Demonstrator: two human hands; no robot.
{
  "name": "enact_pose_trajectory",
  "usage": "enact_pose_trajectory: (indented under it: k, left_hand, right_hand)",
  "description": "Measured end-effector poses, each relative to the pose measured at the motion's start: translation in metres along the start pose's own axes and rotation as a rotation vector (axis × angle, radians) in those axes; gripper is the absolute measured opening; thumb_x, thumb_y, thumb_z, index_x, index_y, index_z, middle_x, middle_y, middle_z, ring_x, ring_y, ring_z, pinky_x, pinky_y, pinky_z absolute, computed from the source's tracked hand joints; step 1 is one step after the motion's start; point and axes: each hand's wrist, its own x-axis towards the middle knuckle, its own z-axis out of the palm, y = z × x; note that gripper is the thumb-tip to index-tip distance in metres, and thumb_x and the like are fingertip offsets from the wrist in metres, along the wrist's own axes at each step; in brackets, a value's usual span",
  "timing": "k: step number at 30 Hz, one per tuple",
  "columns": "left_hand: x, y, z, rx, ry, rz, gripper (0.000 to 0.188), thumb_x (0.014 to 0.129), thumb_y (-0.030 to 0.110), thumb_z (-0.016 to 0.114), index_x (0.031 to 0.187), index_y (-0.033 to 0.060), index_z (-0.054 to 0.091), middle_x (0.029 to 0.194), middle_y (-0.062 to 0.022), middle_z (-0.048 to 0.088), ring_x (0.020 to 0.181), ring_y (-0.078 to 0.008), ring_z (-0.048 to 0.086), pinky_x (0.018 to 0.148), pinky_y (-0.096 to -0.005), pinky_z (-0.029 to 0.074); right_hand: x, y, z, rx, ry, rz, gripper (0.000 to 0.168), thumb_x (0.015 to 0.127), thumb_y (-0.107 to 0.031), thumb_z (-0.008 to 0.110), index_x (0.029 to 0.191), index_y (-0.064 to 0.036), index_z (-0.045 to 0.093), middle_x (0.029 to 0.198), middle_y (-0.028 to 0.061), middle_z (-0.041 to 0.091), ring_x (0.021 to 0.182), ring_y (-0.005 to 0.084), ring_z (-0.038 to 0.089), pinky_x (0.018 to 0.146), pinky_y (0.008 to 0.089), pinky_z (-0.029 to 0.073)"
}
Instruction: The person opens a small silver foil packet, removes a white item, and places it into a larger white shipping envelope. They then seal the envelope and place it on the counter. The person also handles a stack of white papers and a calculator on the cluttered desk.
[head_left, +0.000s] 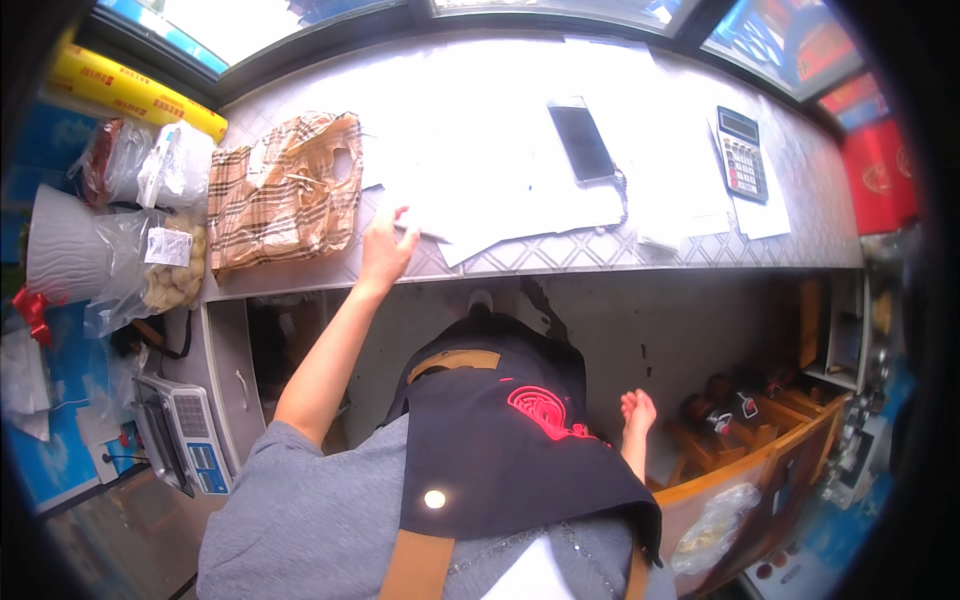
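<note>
My left hand (385, 251) is over the front edge of the counter, thumb and fingers apart, at the left corner of some white papers (480, 180). Glare washes out the sheets, so I cannot tell whether the fingertips touch them. A crumpled plaid plastic bag (289, 191) lies just left of this hand. On the papers rests a smartphone (581, 139) with a beaded strap at its lower end. My right hand (637, 412) hangs low by my side, below the counter, with loosely bent fingers and nothing visible in it.
A calculator (742, 154) lies on papers at the right. Left of the plaid bag are a bag of pale round food pieces (174, 274), wrapped packs (176, 161) and a yellow roll (135, 90). A digital scale (184, 435) stands lower left; a wooden rack (742, 450) is at my right.
</note>
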Motion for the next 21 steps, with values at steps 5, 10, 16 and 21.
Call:
enact_pose_trajectory:
  k: [5, 10, 16, 21]
  left_hand:
    - [0.064, -0.02, -0.005, 0.115, 0.11, -0.052, 0.051, 0.072, 0.02, 0.069, 0.112, -0.005, 0.05, 0.109, -0.0194, 0.054, 0.103, -0.0305, 0.052, 0.089, -0.0383, 0.041]
    - [0.109, -0.023, 0.026, 0.234, 0.148, -0.034, 0.065, 0.07, 0.023, 0.072, 0.119, -0.008, 0.043, 0.111, -0.0217, 0.052, 0.11, -0.033, 0.046, 0.095, -0.0384, 0.037]
    - [0.158, -0.033, 0.049, 0.134, 0.192, -0.092, 0.058, 0.067, 0.024, 0.074, 0.113, -0.0019, 0.05, 0.103, -0.0176, 0.055, 0.106, -0.0331, 0.046, 0.093, -0.0396, 0.036]
    - [0.186, -0.036, 0.051, 0.027, 0.121, -0.218, 0.032, 0.072, 0.02, 0.068, 0.098, 0.0011, 0.061, 0.087, -0.0132, 0.063, 0.085, -0.0305, 0.057, 0.081, -0.0378, 0.044]
  right_hand:
    - [-0.034, -0.099, 0.109, -0.197, -0.216, -0.237, 0.022, 0.091, -0.015, 0.049, 0.106, -0.001, 0.056, 0.087, 0.0094, 0.063, 0.072, 0.0147, 0.063, 0.057, 0.021, 0.048]
    - [-0.073, -0.141, 0.161, -0.239, -0.344, -0.346, 0.018, 0.091, -0.012, 0.05, 0.103, -0.001, 0.058, 0.085, 0.0084, 0.064, 0.072, 0.0142, 0.063, 0.059, 0.0205, 0.047]
    - [-0.084, -0.173, 0.179, -0.242, -0.438, -0.454, 0.018, 0.091, -0.011, 0.049, 0.102, 0.0, 0.058, 0.085, 0.0087, 0.064, 0.072, 0.0139, 0.063, 0.06, 0.0203, 0.047]
    - [-0.078, -0.208, 0.202, -0.226, -0.556, -0.506, 0.017, 0.09, -0.007, 0.049, 0.099, 0.002, 0.058, 0.084, 0.0093, 0.063, 0.071, 0.014, 0.063, 0.061, 0.021, 0.046]
